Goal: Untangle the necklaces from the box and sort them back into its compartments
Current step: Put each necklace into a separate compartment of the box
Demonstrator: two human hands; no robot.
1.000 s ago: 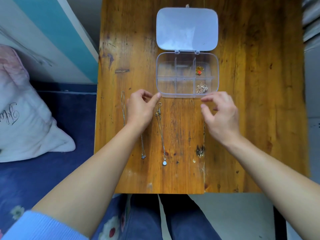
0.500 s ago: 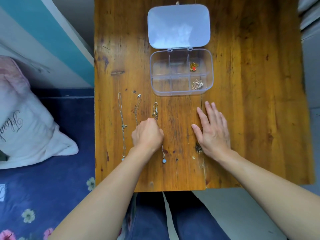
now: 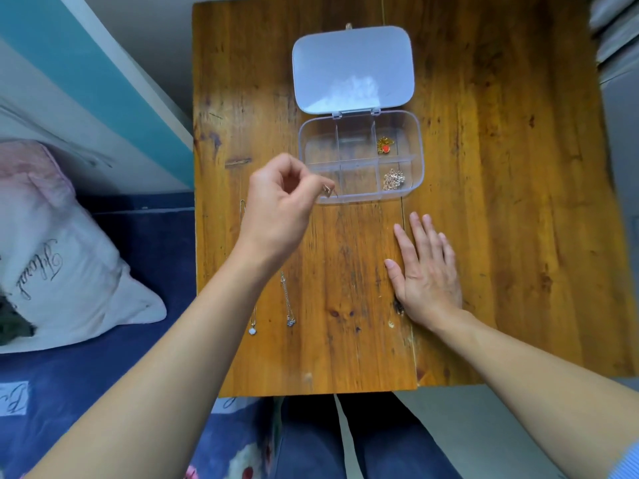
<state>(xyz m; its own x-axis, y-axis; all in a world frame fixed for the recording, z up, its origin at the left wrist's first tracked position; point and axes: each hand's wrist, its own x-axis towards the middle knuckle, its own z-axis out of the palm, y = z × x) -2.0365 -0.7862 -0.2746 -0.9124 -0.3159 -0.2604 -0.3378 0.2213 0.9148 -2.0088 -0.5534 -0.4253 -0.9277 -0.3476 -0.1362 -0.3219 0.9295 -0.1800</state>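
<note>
Since half a second ago the left hand [image 3: 280,216] has lifted from the table [image 3: 501,202], grip pinched on a necklace [image 3: 327,191] at the box [image 3: 416,157] near-left corner. Lower it slowly, coiling into an empty compartment. The right hand [image 3: 425,271] rests flat, fingers spread.

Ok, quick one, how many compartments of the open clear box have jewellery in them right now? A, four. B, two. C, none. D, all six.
B: in the clear box only the two right-hand compartments are filled, one with a gold piece with a red pendant and one with a pale gold cluster; the other four look bare.
</note>
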